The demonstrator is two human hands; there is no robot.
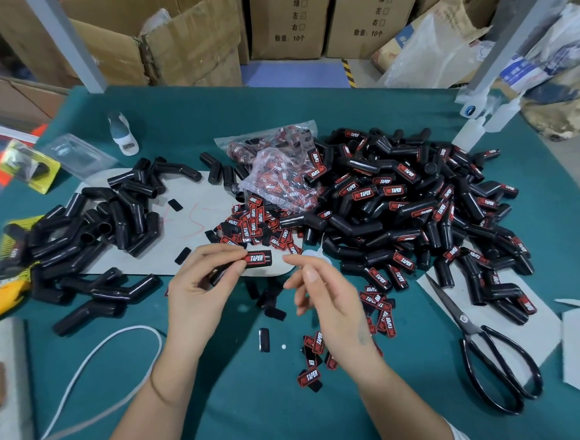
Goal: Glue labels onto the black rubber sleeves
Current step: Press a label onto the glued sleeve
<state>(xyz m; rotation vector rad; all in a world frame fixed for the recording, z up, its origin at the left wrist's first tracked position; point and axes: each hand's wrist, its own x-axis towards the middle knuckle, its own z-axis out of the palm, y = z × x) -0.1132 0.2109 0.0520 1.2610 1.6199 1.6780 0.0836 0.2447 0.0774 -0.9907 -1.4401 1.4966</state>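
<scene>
The bare green desk (222,372) opens toward the near edge between the forearms; piles crowd the left, middle and right; scissors (487,351) lie on grey card at the right; a white cord (88,361) loops at the left. Objects at the far left edge are blurred and cut off. The left hand (198,290) holds its grip clamped on a black rubber sleeve (240,263), bent, with a red-and-white label (255,258) on its upper end; the right hand (328,298) hovers beside it, fingers loosely apart and blurred, above loose labels (308,377).
</scene>
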